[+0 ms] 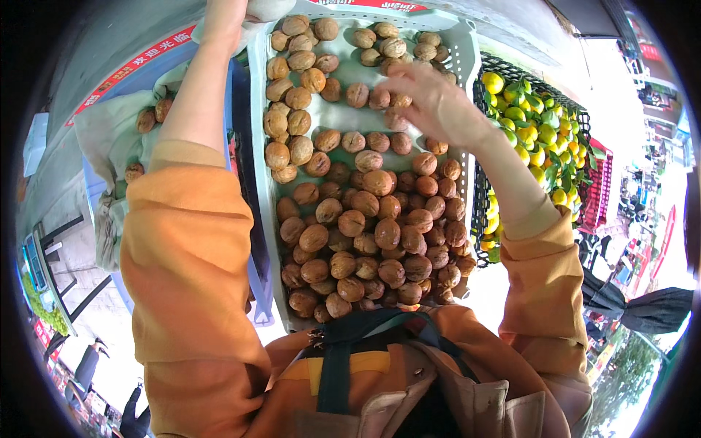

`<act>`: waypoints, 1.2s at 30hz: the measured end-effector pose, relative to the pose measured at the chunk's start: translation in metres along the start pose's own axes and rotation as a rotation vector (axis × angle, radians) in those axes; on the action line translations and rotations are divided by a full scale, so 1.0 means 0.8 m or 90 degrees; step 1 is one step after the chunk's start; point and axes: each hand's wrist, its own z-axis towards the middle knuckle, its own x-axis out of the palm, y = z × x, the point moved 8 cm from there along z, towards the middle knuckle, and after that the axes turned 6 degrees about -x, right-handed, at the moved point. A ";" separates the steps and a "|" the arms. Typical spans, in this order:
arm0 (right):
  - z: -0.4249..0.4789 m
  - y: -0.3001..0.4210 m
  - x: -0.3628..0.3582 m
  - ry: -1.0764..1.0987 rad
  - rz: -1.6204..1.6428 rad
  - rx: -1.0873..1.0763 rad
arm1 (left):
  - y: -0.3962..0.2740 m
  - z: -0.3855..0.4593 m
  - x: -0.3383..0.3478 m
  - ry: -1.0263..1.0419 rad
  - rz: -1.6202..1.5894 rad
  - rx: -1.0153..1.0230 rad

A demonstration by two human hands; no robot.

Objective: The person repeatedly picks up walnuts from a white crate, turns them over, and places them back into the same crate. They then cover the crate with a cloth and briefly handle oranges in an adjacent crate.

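Many brown walnuts (350,223) lie in a pale green plastic crate (265,164) in front of me, piled at the near end and more thinly spread at the far end. My right hand (424,104) hovers or rests over walnuts at the crate's right side, blurred, with its fingers bent; whether a walnut is in them is hard to see. My left arm reaches to the far left corner of the crate, where my left hand (249,24) is partly cut off by the picture's edge beside a pale grey cloth (269,9). What its fingers do is hidden.
To the right stands a black plastic crate (484,180) of green and yellow citrus fruit (539,134) with leaves. A pinkish-red basket (599,189) is beyond it. On the left, several walnuts lie on a greenish cloth (109,128) over a blue crate (93,189). People are in the background.
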 end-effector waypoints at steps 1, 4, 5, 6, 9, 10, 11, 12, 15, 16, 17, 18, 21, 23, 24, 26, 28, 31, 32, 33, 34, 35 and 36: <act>-0.007 0.010 0.010 0.059 0.055 0.016 | -0.001 -0.002 -0.001 -0.001 -0.004 -0.008; -0.032 0.042 0.030 0.167 -0.060 -0.004 | -0.001 -0.006 -0.002 -0.013 -0.039 -0.017; -0.040 0.050 0.043 0.144 -0.151 -0.031 | -0.001 -0.006 0.000 -0.017 -0.055 -0.015; -0.045 0.055 0.055 0.119 -0.240 -0.060 | 0.000 -0.008 0.001 -0.007 -0.054 -0.041; -0.047 0.056 0.069 0.061 -0.208 -0.030 | -0.003 -0.006 0.005 0.032 -0.072 -0.045; -0.046 0.056 0.070 0.044 -0.217 -0.018 | -0.003 -0.002 0.001 0.049 -0.093 0.000; -0.045 0.056 0.071 0.029 -0.197 -0.016 | -0.003 0.003 0.000 0.065 -0.114 0.045; -0.045 0.055 0.070 0.015 -0.177 -0.013 | -0.003 0.000 0.002 0.075 -0.108 0.034; -0.044 0.058 0.060 -0.049 -0.183 -0.074 | -0.002 0.002 0.003 0.079 -0.097 0.014; -0.045 0.059 0.056 -0.062 -0.188 -0.093 | -0.001 0.001 0.004 0.076 -0.094 0.008; -0.045 0.059 0.051 -0.075 -0.194 -0.112 | -0.001 0.000 0.005 0.073 -0.091 0.003; -0.042 0.053 0.045 -0.099 -0.173 -0.099 | -0.001 -0.001 0.003 0.066 -0.083 -0.003; -0.021 0.030 0.019 -0.138 -0.107 -0.041 | -0.009 -0.005 0.006 0.080 -0.088 0.045; 0.007 0.020 -0.011 -0.199 -0.083 -0.018 | -0.012 -0.012 0.004 0.055 -0.063 0.038; 0.020 0.013 -0.022 -0.223 -0.102 -0.015 | -0.017 -0.013 0.004 0.042 -0.053 0.040; 0.036 -0.013 -0.037 -0.280 -0.124 0.011 | -0.024 -0.018 0.009 0.036 -0.065 0.042; 0.036 -0.045 -0.051 -0.254 -0.085 0.100 | -0.024 -0.017 0.013 0.042 -0.070 0.035; 0.015 -0.082 -0.040 -0.103 -0.018 0.227 | -0.019 -0.016 0.008 0.053 -0.054 0.025; 0.005 -0.088 -0.022 -0.061 -0.040 0.219 | -0.019 -0.017 0.007 0.053 -0.047 0.028; -0.004 -0.090 -0.008 -0.022 -0.066 0.214 | -0.023 -0.017 0.010 0.057 -0.042 0.034; -0.009 -0.089 0.008 0.012 -0.048 0.238 | -0.022 -0.017 0.009 0.056 -0.036 0.031; -0.015 -0.092 0.015 -0.002 -0.032 0.250 | -0.021 -0.016 0.008 0.056 -0.031 0.027; -0.018 -0.094 0.017 -0.017 -0.019 0.262 | -0.022 -0.015 0.010 0.056 -0.027 0.026</act>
